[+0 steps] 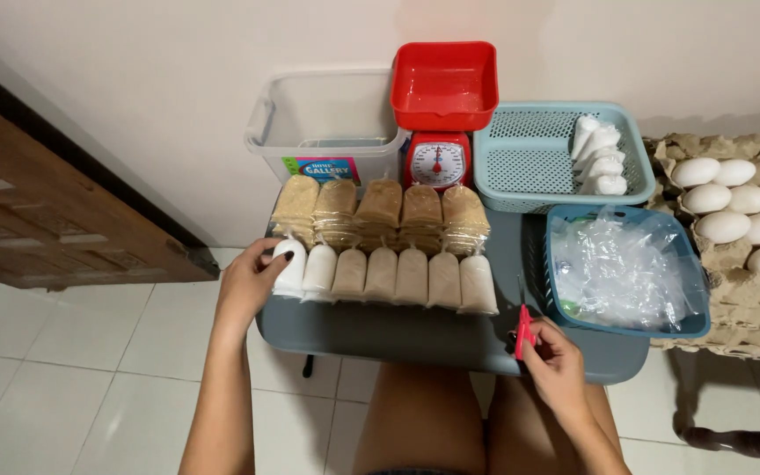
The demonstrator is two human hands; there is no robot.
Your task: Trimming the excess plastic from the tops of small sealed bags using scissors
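Observation:
On a grey tray table (415, 330) over my lap lie two rows of small filled plastic bags. The back row (380, 211) holds brown granules. The front row (398, 277) holds white and beige powders. My left hand (252, 281) grips the leftmost white bag (291, 268) of the front row. My right hand (551, 361) holds red-handled scissors (524, 327) at the tray's near right, blades pointing away from me.
A red kitchen scale (440, 123) stands at the back, with a clear plastic tub (327, 123) to its left. A light blue basket (565, 154) holds white bags; a darker blue basket (626, 268) holds empty plastic bags. Egg trays (741, 220) stand at right.

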